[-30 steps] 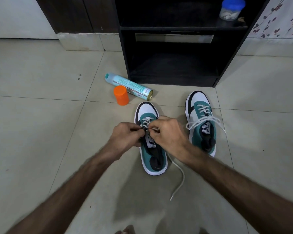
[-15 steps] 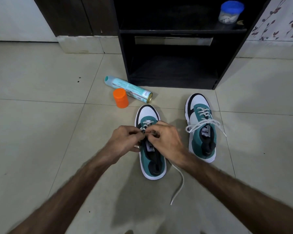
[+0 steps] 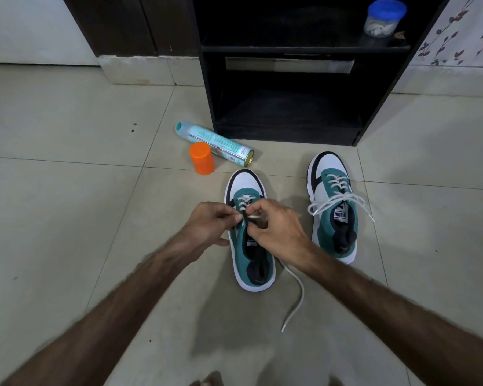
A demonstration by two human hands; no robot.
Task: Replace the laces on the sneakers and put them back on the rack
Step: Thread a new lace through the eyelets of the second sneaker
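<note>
Two teal, white and black sneakers stand on the tiled floor, toes pointing at the black rack (image 3: 374, 112). Over the left sneaker (image 3: 248, 254) both hands meet at the eyelets. My left hand (image 3: 207, 229) pinches the white lace (image 3: 296, 299) at the eyelet row, and my right hand (image 3: 276, 229) pinches the same lace just beside it. The lace's free end trails over the floor to the right of the heel. The right sneaker (image 3: 332, 213) stands apart with its white lace threaded and both ends lying loose.
A teal spray can (image 3: 215, 142) lies on its side left of the rack, with an orange cap (image 3: 202, 158) upright next to it. A clear jar with a blue lid (image 3: 384, 18) sits on the rack's upper shelf. Dark cabinet doors stand behind.
Both hands stay at the left sneaker's eyelets, working the lace with small finger movements. The camera view has shifted slightly. The right sneaker has not moved.
</note>
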